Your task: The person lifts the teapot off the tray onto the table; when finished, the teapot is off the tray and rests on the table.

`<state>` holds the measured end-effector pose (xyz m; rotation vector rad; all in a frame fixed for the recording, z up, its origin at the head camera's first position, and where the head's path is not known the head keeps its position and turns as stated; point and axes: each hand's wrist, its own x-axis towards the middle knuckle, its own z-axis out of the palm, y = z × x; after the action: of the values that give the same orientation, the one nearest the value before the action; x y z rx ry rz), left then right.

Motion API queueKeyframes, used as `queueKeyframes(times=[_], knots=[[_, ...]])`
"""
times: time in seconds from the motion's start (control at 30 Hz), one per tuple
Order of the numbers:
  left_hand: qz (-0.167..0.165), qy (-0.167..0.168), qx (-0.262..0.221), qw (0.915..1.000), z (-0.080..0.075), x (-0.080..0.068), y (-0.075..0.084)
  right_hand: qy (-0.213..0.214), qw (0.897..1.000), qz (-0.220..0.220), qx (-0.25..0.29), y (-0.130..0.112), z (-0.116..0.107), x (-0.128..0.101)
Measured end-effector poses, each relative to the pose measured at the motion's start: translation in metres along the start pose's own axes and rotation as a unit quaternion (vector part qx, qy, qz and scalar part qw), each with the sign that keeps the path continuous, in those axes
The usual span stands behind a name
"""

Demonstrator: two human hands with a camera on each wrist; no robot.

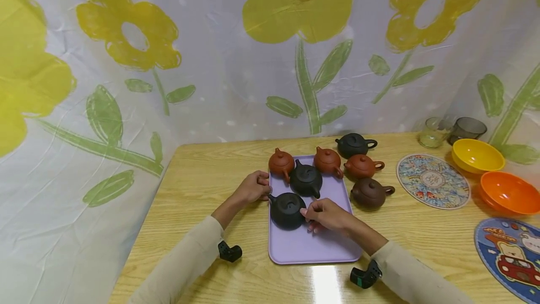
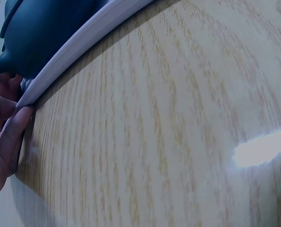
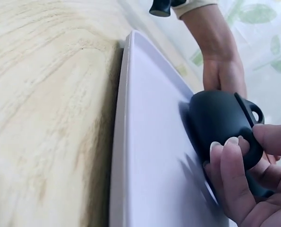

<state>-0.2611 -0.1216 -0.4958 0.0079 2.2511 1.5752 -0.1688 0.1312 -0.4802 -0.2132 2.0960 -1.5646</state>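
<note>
A black teapot (image 1: 288,211) stands on the lilac tray (image 1: 291,247), its spout toward the tray's left edge. My right hand (image 1: 326,215) pinches its handle; in the right wrist view thumb and fingers close around the handle of the teapot (image 3: 218,116). My left hand (image 1: 254,186) grips the left rim of the tray, thumb and fingers on either side of the rim (image 2: 69,52) in the left wrist view. Just behind on the tray are another black teapot (image 1: 305,178) and two reddish-brown teapots, one at the left (image 1: 281,162) and one at the right (image 1: 326,159).
Right of the tray stand a black teapot (image 1: 353,145), a reddish-brown teapot (image 1: 362,166) and a dark brown teapot (image 1: 370,194). Farther right lie a patterned round mat (image 1: 432,179), yellow bowl (image 1: 476,155), orange bowl (image 1: 509,193), two glasses (image 1: 433,133) and a blue mat (image 1: 510,252).
</note>
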Motion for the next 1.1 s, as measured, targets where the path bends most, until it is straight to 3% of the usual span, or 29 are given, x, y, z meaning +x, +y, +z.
queueKeyframes(times=[0.63, 0.93, 1.1], knots=[[-0.003, 0.002, -0.006, 1.0000, 0.001, 0.000, 0.000, -0.040, 0.997, -0.046, -0.046, 0.002, -0.016, -0.027], [-0.003, -0.001, 0.002, 1.0000, 0.001, -0.001, 0.000, -0.092, 0.992, -0.057, -0.065, 0.011, -0.039, -0.048], [-0.004, -0.004, -0.001, 1.0000, 0.000, -0.001, 0.001, -0.128, 0.986, -0.087, -0.060, 0.014, -0.057, -0.062]])
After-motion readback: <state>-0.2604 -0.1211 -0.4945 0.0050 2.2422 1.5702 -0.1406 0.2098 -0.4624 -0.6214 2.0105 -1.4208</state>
